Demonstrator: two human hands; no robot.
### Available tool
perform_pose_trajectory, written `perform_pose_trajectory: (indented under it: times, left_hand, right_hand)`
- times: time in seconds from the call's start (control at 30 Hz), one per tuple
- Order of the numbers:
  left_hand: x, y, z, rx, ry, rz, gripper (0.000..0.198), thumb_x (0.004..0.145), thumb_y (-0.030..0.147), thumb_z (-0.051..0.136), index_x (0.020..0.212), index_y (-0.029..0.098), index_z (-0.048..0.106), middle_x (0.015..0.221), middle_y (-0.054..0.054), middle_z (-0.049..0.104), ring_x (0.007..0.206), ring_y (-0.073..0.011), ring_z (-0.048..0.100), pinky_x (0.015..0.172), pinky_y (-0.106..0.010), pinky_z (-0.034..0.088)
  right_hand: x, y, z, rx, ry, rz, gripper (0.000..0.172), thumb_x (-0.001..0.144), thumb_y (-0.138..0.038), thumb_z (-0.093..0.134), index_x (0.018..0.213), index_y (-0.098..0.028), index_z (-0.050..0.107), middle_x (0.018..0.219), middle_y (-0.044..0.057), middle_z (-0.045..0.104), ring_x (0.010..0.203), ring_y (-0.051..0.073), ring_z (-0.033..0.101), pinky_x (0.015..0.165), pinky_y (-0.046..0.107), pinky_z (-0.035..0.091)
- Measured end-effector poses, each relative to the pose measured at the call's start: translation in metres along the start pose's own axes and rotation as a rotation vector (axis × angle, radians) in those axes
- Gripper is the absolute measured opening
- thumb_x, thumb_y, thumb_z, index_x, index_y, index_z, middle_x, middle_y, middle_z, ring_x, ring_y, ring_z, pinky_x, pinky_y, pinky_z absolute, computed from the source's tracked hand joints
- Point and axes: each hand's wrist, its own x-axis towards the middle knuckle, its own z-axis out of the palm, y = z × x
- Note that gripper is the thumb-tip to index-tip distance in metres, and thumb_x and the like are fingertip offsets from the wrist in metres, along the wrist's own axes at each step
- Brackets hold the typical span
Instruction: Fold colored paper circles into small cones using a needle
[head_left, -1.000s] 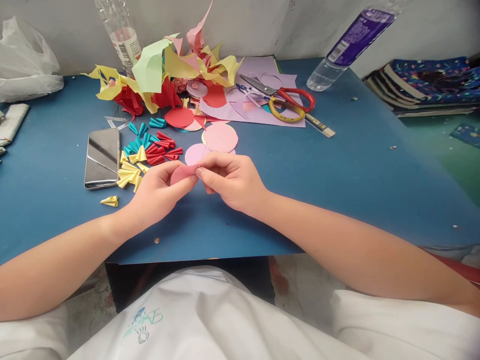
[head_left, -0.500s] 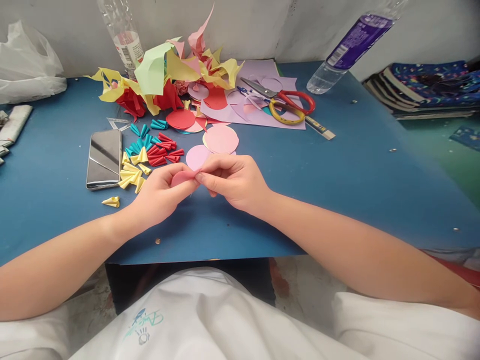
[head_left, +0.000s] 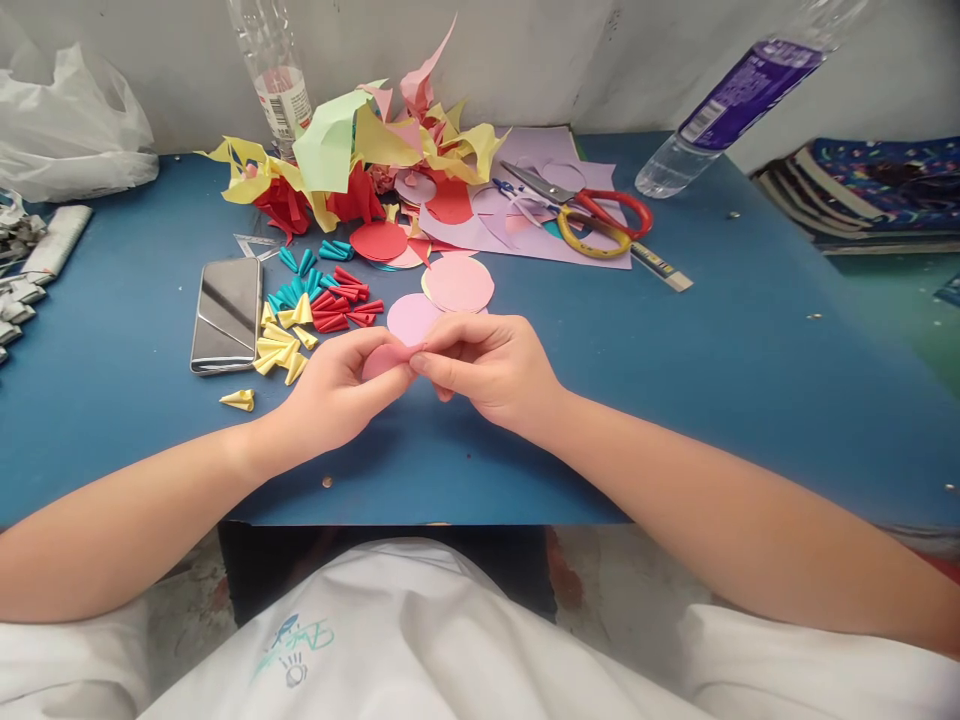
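Note:
Both hands meet over the blue table (head_left: 750,380) and pinch one pink paper piece (head_left: 384,360) that is bent over between them. My left hand (head_left: 337,392) cups it from the left with thumb and fingers closed on it. My right hand (head_left: 491,368) grips its right edge with thumb and forefinger. Just beyond the hands lie flat pink paper circles (head_left: 456,283). Left of them sit small folded paper cones in red (head_left: 341,300), teal (head_left: 296,283) and yellow (head_left: 279,345).
A phone (head_left: 227,314) lies left of the cones. A heap of coloured paper scraps (head_left: 352,150) and scissors (head_left: 592,215) on lilac paper lie at the back. Two plastic bottles (head_left: 731,105), a white bag (head_left: 75,130) and stacked books (head_left: 870,195) stand around the edges.
The view has shifted a little, so everything sits slightly right and lower. Both hands keep pinching the pink paper, which looks more closely folded now.

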Motion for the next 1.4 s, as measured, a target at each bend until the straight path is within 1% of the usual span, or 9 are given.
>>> perform_pose_trajectory:
  times: [0.1,0.2,0.27,0.43,0.67,0.97,1.07,1.27,1.4]
  left_hand:
    - [0.000,0.003,-0.002,-0.027,-0.062,-0.044,0.023,0.098,0.041,0.080,0.082,0.027,0.073,0.072,-0.002,0.063,0.067,-0.0218,0.054,0.059,-0.037,0.046]
    - [0.001,0.002,-0.003,0.001,-0.060,-0.008,0.024,0.100,0.041,0.079,0.081,0.027,0.072,0.075,-0.003,0.066,0.069,-0.0230,0.056,0.062,-0.038,0.048]
    - [0.001,-0.003,-0.003,0.049,-0.033,0.100,0.024,0.103,0.036,0.077,0.082,0.027,0.070,0.075,-0.004,0.068,0.070,-0.0225,0.058,0.065,-0.039,0.049]
    - [0.002,-0.015,-0.002,0.156,0.035,0.515,0.028,0.111,0.019,0.072,0.085,0.025,0.065,0.077,0.001,0.069,0.067,-0.0153,0.060,0.066,-0.032,0.052]
    - [-0.004,-0.010,-0.004,0.337,0.055,0.644,0.023,0.115,0.011,0.069,0.097,0.024,0.073,0.083,0.002,0.070,0.071,-0.0139,0.065,0.062,-0.028,0.050]
    - [-0.005,-0.012,-0.006,0.414,0.038,0.612,0.019,0.117,0.015,0.068,0.101,0.025,0.073,0.091,-0.001,0.074,0.078,-0.0169,0.069,0.069,-0.030,0.057]
    - [-0.005,-0.010,-0.005,0.354,0.045,0.577,0.025,0.115,0.017,0.069,0.092,0.025,0.068,0.087,0.001,0.074,0.074,-0.0161,0.066,0.066,-0.030,0.054]
    - [-0.001,-0.004,-0.002,0.192,0.035,0.404,0.044,0.110,0.020,0.071,0.074,0.025,0.047,0.073,0.003,0.058,0.065,-0.0141,0.052,0.063,-0.032,0.047]
    - [0.000,-0.003,-0.001,0.151,0.015,0.365,0.044,0.110,0.022,0.069,0.074,0.026,0.043,0.070,0.002,0.052,0.064,-0.0160,0.047,0.063,-0.035,0.045]
  right_hand:
    - [0.000,0.000,-0.003,-0.008,-0.048,-0.018,0.042,0.075,-0.047,0.123,0.085,-0.022,0.090,0.077,0.000,0.080,0.055,0.015,0.063,0.052,0.033,0.057]
    - [-0.001,-0.001,-0.005,-0.032,-0.058,-0.045,0.042,0.078,-0.047,0.123,0.087,-0.021,0.091,0.080,0.001,0.080,0.057,0.016,0.065,0.054,0.035,0.059]
    - [0.000,-0.001,-0.005,-0.032,-0.051,-0.057,0.041,0.078,-0.046,0.123,0.086,-0.021,0.091,0.079,0.001,0.080,0.057,0.015,0.065,0.054,0.034,0.058]
    - [0.002,-0.001,-0.004,0.036,-0.040,-0.033,0.041,0.075,-0.044,0.124,0.084,-0.022,0.091,0.076,0.000,0.080,0.053,0.013,0.063,0.052,0.031,0.057]
    - [0.000,-0.007,-0.004,0.053,-0.068,-0.008,0.041,0.076,-0.045,0.124,0.084,-0.022,0.091,0.075,0.001,0.082,0.052,0.015,0.066,0.049,0.031,0.057]
    - [0.000,-0.005,-0.005,0.033,-0.052,-0.007,0.044,0.075,-0.045,0.125,0.083,-0.021,0.089,0.076,0.000,0.079,0.056,0.014,0.065,0.051,0.032,0.058]
    - [0.001,-0.003,-0.005,0.032,-0.064,-0.011,0.041,0.077,-0.044,0.123,0.081,-0.022,0.088,0.073,-0.001,0.077,0.056,0.015,0.064,0.053,0.032,0.058]
    - [0.005,0.000,-0.003,0.023,-0.048,-0.051,0.041,0.074,-0.047,0.124,0.088,-0.024,0.092,0.086,0.002,0.084,0.076,0.020,0.075,0.072,0.037,0.068]
    - [0.004,0.000,0.000,0.002,-0.017,-0.103,0.029,0.080,-0.040,0.119,0.092,-0.025,0.097,0.091,0.002,0.087,0.087,0.022,0.080,0.085,0.039,0.071]
